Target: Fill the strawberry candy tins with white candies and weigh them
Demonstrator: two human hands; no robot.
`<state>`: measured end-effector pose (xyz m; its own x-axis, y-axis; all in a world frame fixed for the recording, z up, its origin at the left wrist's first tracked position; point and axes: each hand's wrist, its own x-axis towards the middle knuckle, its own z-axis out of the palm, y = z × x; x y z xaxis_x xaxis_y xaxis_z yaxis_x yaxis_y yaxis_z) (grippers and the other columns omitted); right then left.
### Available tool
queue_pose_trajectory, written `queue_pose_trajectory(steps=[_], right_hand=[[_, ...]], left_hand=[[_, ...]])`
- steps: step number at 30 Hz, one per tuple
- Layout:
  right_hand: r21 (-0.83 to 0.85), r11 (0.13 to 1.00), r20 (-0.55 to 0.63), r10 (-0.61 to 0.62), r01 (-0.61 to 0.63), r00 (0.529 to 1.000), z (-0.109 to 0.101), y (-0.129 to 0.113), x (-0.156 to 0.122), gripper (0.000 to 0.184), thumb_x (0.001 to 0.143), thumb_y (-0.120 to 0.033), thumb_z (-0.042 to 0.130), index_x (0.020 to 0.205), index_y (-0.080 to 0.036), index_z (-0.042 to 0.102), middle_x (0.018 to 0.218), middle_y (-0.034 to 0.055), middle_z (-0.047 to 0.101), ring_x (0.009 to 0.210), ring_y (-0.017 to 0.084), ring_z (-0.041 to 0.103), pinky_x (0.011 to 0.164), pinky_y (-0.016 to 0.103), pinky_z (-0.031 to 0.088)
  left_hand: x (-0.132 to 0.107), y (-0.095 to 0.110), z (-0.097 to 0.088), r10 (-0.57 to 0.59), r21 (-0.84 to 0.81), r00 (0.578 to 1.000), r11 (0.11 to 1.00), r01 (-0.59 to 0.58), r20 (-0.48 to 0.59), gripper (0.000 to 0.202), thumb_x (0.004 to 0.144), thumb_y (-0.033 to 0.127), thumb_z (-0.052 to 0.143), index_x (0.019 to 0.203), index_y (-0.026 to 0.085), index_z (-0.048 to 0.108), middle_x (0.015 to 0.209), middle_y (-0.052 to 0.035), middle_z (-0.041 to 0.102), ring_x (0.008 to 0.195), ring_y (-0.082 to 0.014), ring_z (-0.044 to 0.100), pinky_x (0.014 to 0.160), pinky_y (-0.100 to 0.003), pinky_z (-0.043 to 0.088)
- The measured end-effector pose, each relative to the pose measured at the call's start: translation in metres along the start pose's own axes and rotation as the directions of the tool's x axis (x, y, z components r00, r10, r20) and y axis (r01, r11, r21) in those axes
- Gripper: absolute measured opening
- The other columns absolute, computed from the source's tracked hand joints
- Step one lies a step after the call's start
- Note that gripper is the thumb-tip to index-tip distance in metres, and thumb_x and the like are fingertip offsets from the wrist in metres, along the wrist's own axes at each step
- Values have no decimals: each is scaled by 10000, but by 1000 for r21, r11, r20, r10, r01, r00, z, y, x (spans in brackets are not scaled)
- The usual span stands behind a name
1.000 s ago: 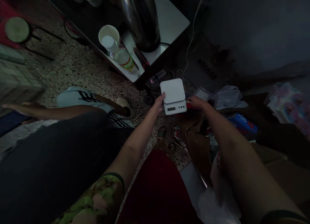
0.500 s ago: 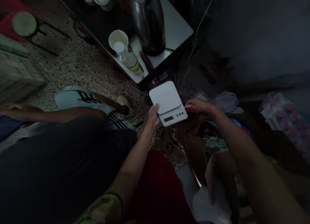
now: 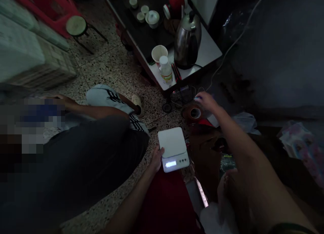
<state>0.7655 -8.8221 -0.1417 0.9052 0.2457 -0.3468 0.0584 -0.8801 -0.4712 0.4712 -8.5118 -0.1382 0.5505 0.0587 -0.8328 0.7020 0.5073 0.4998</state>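
Holding a square, white plastic digital scale (image 3: 173, 144) by its near side, the left hand (image 3: 157, 158) had its thumb along the plate's edge, in the head view, with the fingers beneath mostly hidden. The lit rectangular display (image 3: 170, 164) sat just beside that hand, its figures lost in glare, with three small round buttons (image 3: 182, 160) farther across. Steadying the scale well probably called for a level palm and a thumb kept on the rigid casing, off the smooth plate.

The right hand (image 3: 206, 101) reached well beyond the left, fingers drawn close together; a small bluish patch showed at its fingertips, but whether it gripped something could not be told. Just below that hand lay a glossy brown, ring-shaped roll of tape (image 3: 188, 112) and a flat red item (image 3: 204, 122). Thin, crinkled clear plastic bags (image 3: 245, 122) lay to its right; beyond it, a rounded, shiny steel kettle (image 3: 186, 46) stood upright on a hard, white-edged table (image 3: 210, 53).
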Motion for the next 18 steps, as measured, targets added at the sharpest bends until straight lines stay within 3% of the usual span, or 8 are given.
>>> queue_pose_trajectory(steps=[1, 3, 6, 8, 11, 13, 15, 18], right_hand=[[-47, 999, 117, -21, 27, 993, 16, -16, 8, 280, 940, -250, 561, 1151, -147, 712, 1201, 135, 692, 1154, 241, 605, 1025, 348, 445], [-81, 996, 221, -24, 43, 975, 48, -40, 20, 271, 941, -227, 572, 1162, -165, 717, 1226, 134, 679, 1184, 246, 592, 1041, 350, 436], [-91, 996, 246, 26, -4, 969, 88, -61, 23, 293, 940, -228, 594, 1211, -194, 701, 1325, 144, 632, 1270, 273, 542, 1076, 388, 420], [-102, 993, 238, 88, -66, 967, 102, -67, 15, 419, 932, -243, 621, 1350, -209, 614, 1459, 155, 539, 1379, 304, 448, 1125, 438, 383], [-106, 969, 188, 239, -222, 953, 100, -71, -10, 724, 943, -342, 618, 1575, -181, 304, 1565, 213, 404, 1433, 337, 395, 1135, 490, 368], [11, 933, 93, 356, -359, 930, 87, -74, -33, 821, 940, -380, 603, 1605, -136, 187, 1572, 243, 384, 1429, 330, 419, 1145, 472, 361], [234, 884, 29, 410, -405, 912, 72, -83, -62, 781, 920, -382, 603, 1571, -100, 276, 1554, 242, 425, 1427, 309, 435, 1169, 444, 342], [438, 837, 70, 333, -329, 940, 54, -111, -120, 602, 908, -434, 568, 1395, -81, 535, 1396, 217, 608, 1324, 285, 550, 1125, 424, 410]], left_hand=[[-8, -3, -5, -9, 4, 1000, 1000, 9, -4, 698, 539, 534, 931, 1063, 165, 654, 940, -86, 771, 796, -219, 717, 748, -327, 572], [-20, -6, -16, -20, 18, 1000, 1000, 20, -22, 695, 547, 534, 928, 1072, 164, 661, 942, -87, 770, 793, -220, 717, 736, -324, 573], [-33, -4, -32, -17, 31, 999, 999, 18, -52, 676, 557, 533, 925, 1081, 192, 667, 930, -68, 774, 802, -224, 729, 730, -315, 580], [-40, 2, -39, -18, 18, 998, 1000, 19, -56, 666, 546, 523, 934, 1074, 218, 667, 946, -57, 780, 823, -232, 740, 736, -316, 591], [-53, 13, -41, -7, -8, 999, 1000, 7, -48, 661, 529, 507, 945, 1057, 218, 673, 991, -69, 783, 868, -250, 746, 754, -327, 598], [-65, 21, -37, 4, -24, 999, 1000, -5, -35, 686, 502, 503, 956, 1053, 202, 679, 982, -80, 781, 863, -250, 743, 756, -327, 592], [-82, 28, -33, 18, -40, 1000, 999, -18, 0, 746, 468, 513, 964, 1075, 188, 677, 955, -85, 779, 839, -247, 740, 755, -329, 586], [-116, 38, -31, 51, -50, 996, 998, -48, 67, 872, 410, 546, 968, 1134, 172, 658, 912, -94, 775, 833, -267, 741, 755, -347, 581]])
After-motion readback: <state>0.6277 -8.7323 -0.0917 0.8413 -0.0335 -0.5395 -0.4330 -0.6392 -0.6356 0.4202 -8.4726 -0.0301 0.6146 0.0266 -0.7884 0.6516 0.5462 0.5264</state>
